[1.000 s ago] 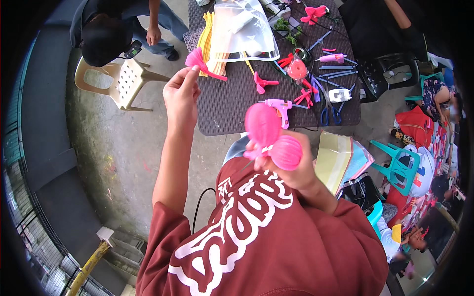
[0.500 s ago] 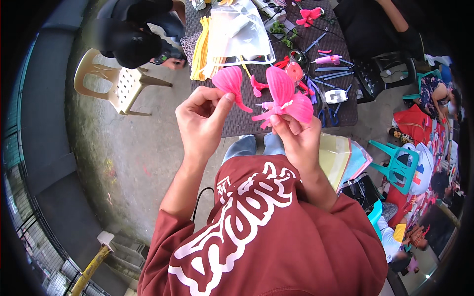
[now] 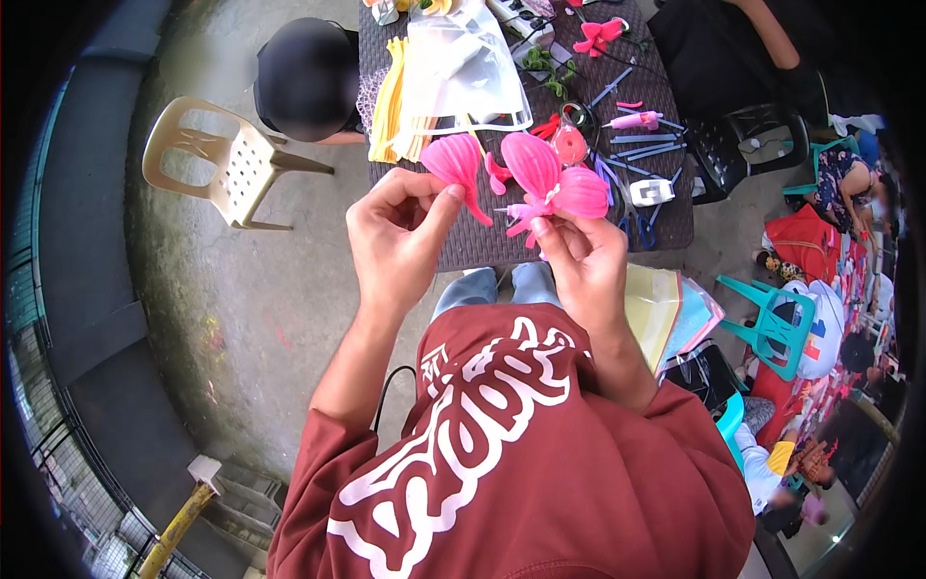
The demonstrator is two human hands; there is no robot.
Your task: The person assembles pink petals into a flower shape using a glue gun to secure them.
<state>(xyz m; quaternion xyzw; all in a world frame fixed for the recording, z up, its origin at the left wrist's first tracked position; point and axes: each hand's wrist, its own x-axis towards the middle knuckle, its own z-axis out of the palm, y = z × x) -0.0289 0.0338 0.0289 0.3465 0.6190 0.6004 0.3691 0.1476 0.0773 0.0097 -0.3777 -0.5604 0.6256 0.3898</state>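
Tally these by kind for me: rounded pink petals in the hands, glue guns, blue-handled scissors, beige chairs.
Rounded pink petals: 3 (1 in the left hand, 2 in the right hand)
Glue guns: 2, one partly hidden
Blue-handled scissors: 1
Beige chairs: 1
Total: 7

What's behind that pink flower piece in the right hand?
Behind the pink flower piece, held by the right hand, are the brown woven table and a pinkish glue gun poking out at left. Most of the glue gun is covered, as is anything directly behind the petals.
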